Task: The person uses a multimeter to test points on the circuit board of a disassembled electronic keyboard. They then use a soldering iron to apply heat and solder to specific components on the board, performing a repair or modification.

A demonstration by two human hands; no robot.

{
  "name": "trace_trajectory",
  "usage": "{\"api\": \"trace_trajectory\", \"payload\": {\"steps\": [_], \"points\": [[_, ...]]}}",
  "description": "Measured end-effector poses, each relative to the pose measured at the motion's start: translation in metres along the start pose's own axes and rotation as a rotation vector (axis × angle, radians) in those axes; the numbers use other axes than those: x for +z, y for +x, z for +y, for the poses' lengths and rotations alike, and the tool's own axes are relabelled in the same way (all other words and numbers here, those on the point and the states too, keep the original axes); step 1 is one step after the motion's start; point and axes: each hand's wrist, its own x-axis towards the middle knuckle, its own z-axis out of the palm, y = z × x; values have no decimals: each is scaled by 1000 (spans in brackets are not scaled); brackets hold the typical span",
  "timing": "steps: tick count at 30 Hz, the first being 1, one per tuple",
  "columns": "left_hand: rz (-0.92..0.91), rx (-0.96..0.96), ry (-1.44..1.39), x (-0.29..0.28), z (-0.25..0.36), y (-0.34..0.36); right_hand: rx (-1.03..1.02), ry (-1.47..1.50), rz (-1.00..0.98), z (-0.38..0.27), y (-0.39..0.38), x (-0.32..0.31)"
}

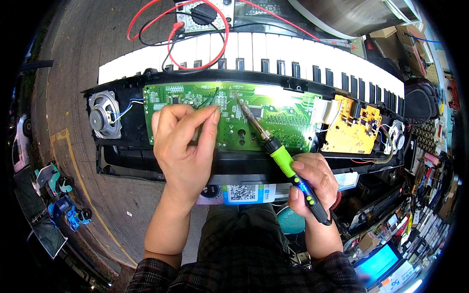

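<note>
My right hand [315,183] is wrapped round a green and black soldering iron [282,157]. The iron's metal tip points up and left over the far part of a green circuit board [283,127]. To the left, thumb and forefinger of my left hand [183,139] are pinched together above the same board. A thin dark wire [214,96] rises from those fingertips; its lower end is hidden by the fingers. The board lies in the opened black casing of an electronic keyboard [132,158].
Speakers [104,115] [394,137] sit at both ends of the casing, with an orange-brown board [349,129] at right. Beyond lie white piano keys [244,46], a multimeter [202,14] and its red lead [226,29]. Cluttered parts fill the right side, near a lit screen [378,263].
</note>
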Motion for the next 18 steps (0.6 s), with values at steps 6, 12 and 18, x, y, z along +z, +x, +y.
{"api": "trace_trajectory", "payload": {"steps": [6,12,18], "points": [[-3,-12,3,0,1,0,1,12,-6,0,2,0],[-4,-8,4,0,1,0,-8,14,-10,1,1,0],[-2,-9,8,1,1,0,-13,15,-10,1,1,0]]}}
